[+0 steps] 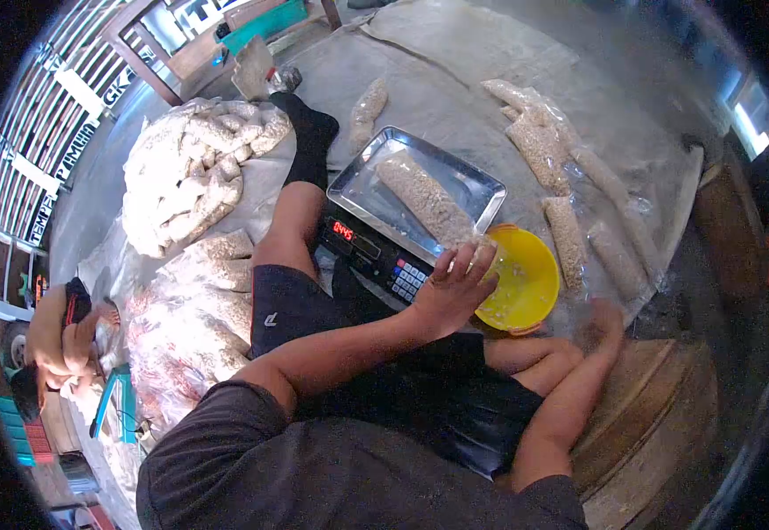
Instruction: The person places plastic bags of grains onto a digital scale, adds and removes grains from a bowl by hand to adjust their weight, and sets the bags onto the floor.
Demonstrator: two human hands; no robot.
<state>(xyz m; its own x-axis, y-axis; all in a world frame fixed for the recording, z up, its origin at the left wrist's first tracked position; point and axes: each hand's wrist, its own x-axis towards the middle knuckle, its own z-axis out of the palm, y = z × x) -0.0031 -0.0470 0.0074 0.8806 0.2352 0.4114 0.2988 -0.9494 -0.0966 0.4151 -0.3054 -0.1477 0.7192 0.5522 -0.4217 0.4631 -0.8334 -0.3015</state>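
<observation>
A heap of clear bags (195, 163) packed with pale grains lies at far left on the floor sheet (429, 84), above a big red-printed plastic bag (168, 336) with more packed bags showing in it. Next, a black scale (376, 258) with lit red digits carries a metal tray (480, 187). In the tray lies one filled bag (420, 196), its near end gripped by the left hand's (459, 287) fingers. A yellow bowl (547, 281) just beside holds scattered pale bits. Rightward lie more filled bags (566, 243); near them the right hand (607, 323) is blurred, its fingers' state unclear.
</observation>
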